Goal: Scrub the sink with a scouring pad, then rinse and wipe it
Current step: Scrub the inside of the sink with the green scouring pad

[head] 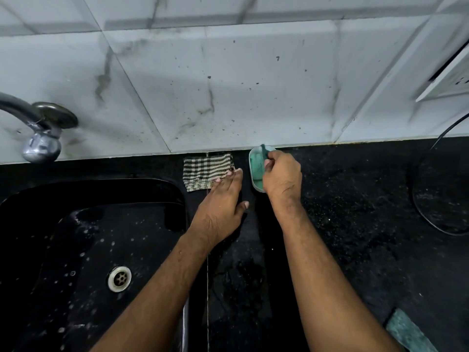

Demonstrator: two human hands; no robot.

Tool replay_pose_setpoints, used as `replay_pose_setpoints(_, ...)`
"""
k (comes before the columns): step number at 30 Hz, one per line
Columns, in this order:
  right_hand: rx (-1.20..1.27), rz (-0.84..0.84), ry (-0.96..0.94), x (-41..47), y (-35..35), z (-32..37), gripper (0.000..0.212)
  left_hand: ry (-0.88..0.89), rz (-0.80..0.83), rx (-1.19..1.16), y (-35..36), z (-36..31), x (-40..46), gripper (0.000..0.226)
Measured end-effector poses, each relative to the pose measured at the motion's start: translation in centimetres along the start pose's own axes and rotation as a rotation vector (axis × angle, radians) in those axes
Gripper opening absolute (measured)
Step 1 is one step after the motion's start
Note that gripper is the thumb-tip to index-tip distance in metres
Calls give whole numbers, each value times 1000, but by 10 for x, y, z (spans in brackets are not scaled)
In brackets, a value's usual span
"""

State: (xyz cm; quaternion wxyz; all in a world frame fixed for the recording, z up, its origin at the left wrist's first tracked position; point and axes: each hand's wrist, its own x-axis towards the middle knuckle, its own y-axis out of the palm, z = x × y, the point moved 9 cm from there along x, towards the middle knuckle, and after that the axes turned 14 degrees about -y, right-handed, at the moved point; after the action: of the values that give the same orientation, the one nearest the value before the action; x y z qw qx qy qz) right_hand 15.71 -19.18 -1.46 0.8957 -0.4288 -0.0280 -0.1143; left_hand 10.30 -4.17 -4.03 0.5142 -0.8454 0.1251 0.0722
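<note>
Both forearms reach away from the camera across the black counter [355, 199], side by side. Nearest the viewer, at the lower right edge, lies a green scouring pad [406, 331], untouched. The left hand [223, 201] lies flat with its fingers straight, the fingertips just on the near corner of a checked cloth [206, 171] against the tiled wall [228, 85], probably steadying the body or readying the cloth for the later wipe. The right hand [281, 176] is curled, pinching a dark green scrubbing piece [264, 152] that dips into a pale green soap dish [256, 168]; this looks like loading soap before scrubbing. Whether that piece is a second pad or a brush cannot be told.

Left of the hands, the black sink [88, 237] sits well apart from them, speckled with droplets, its drain [119, 278] uncovered. Above it the tap [40, 133] juts from the wall. Scrubbing seems not yet begun.
</note>
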Motion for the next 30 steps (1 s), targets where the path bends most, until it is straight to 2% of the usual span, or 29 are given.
replay_pose_setpoints(5, -131, -50, -5, 2, -22, 0, 26, 7, 11, -14, 9, -3, 0, 75)
replay_pose_setpoints(10, -126, 109, -30, 1, 12, 6, 23, 17, 81, -65, 19, -10, 5, 89)
replay_pose_setpoints(16, -70, -12, -30, 5, 2, 6, 23, 10, 98, -55, 22, -5, 9, 92)
replay_pose_setpoints(20, 0, 43, 35, -2, 12, -1, 24, -13, 74, -53, 17, -8, 4, 90)
replay_pose_setpoints(25, 111, -127, -9, -9, -17, 20, 22, -56, 17, -41, -4, -3, -7, 91)
replay_pose_setpoints(30, 376, -133, 96, -28, -26, 41, 17, -72, -97, -59, -48, -1, -41, 89)
